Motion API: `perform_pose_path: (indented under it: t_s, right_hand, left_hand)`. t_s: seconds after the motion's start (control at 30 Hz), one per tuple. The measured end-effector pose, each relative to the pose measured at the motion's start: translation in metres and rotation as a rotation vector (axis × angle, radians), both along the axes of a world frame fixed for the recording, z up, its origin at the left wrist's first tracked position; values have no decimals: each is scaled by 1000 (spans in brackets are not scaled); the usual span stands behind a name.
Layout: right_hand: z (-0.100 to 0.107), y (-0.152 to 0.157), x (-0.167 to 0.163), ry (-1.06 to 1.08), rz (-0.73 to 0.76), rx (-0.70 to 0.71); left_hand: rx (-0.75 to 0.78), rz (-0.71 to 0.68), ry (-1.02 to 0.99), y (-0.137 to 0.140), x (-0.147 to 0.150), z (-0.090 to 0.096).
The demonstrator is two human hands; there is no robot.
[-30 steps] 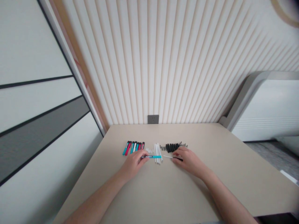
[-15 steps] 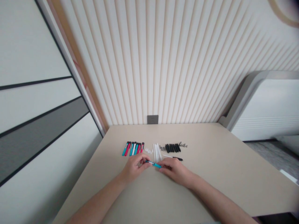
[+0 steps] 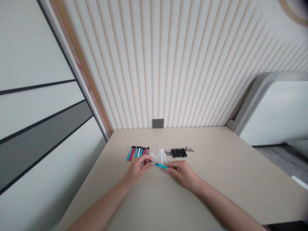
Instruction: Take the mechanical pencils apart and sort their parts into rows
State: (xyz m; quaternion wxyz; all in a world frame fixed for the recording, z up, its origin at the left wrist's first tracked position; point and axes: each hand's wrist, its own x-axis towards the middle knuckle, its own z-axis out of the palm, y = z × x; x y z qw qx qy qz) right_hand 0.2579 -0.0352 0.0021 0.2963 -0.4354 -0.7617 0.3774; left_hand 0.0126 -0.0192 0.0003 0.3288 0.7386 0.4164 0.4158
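Note:
Between my two hands is a teal pen barrel with a dark end on the left. My left hand pinches the dark end between thumb and fingers. At the teal end, the thumb and fingers of my right hand are closed. Just beyond lie several white refill tubes and small white tips. A row of teal, red and white pen barrels lies past my left hand. Past my right hand is a row of black pen parts.
Small metal springs or clips lie in two groups beside the black parts, one being a right-hand pile. The beige table meets a ribbed wall with a dark socket. A white cabinet stands close on the left.
The teal barrel has risen slightly, and my hands have moved a little apart along it. My right hand now covers the black part that lay beside it.

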Motion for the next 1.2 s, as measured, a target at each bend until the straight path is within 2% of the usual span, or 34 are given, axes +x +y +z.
perform_pose_path:
  t_s: [0.17,0.33,0.43,0.53,0.67,0.73,0.93,1.2]
  right_hand:
    - [-2,4,5,-29,-61,134]
    - [-1,4,10,-20,-20,166]
    - [-2,4,10,-26,-6,187]
    - [-3,3,10,-46,24,209]
    - [-3,4,9,-79,35,241]
    - [-4,5,9,-103,24,260]
    - [-5,8,-2,-333,-76,332]
    - [4,34,-35,-692,-129,431]
  left_hand:
    - [24,117,-106,8,-9,6]
    - [69,405,-252,29,-42,22]
    - [115,528,-203,45,-68,26]
    - [111,626,-39,56,-88,21]
    - [108,578,246,65,-97,5]
    - [101,544,320,69,-97,-3]
    - [59,455,396,76,-96,-17]
    - [85,445,460,80,-96,-22]
